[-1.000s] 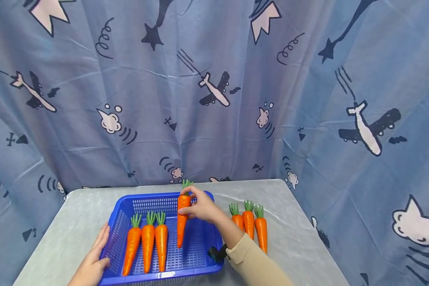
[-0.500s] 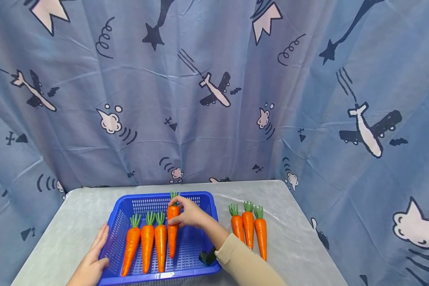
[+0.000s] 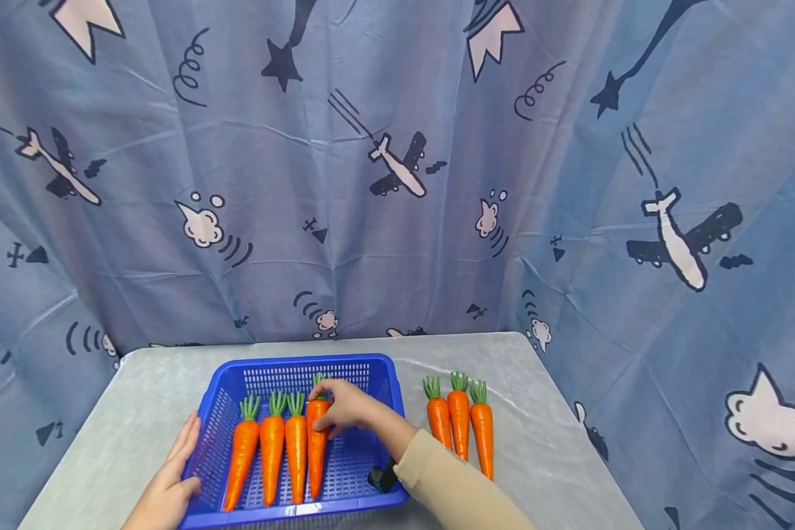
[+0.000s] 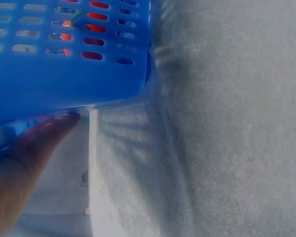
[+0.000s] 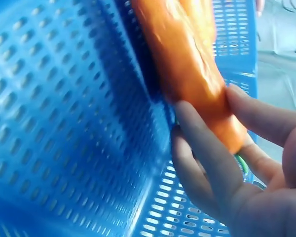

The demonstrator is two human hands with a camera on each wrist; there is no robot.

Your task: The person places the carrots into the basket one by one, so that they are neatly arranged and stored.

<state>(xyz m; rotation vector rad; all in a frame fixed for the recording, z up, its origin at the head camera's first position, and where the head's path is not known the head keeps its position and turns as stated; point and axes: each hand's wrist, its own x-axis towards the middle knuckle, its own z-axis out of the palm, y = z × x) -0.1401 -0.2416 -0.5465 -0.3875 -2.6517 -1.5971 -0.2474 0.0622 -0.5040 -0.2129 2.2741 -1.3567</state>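
A blue plastic basket (image 3: pixel 371 361) with slotted walls sits on the table. Three orange carrots with green tops lie side by side in its left half: a left carrot (image 3: pixel 242 450), a middle carrot (image 3: pixel 272 453) and a right carrot (image 3: pixel 297 450). Beside them, my right hand (image 3: pixel 350 406) grips a fourth carrot (image 3: pixel 316 450) near its top end, low in the basket. The right wrist view has thumb and fingers on both sides of this carrot (image 5: pixel 192 64). With straight fingers, my left hand (image 3: pixel 170 477) rests against the basket's left side; its thumb (image 4: pixel 49 131) touches the rim.
Three more carrots (image 3: pixel 460 416) lie close together on the grey-white table cover (image 3: pixel 536 442), right of the basket. A dark wrist device (image 3: pixel 383 478) overlaps the basket's right side. Behind the table hangs a blue patterned curtain (image 3: pixel 271 206).
My right hand has moved left and down with the carrot, from the basket's back right to a spot beside the other three. The left hand stays at the basket's side.
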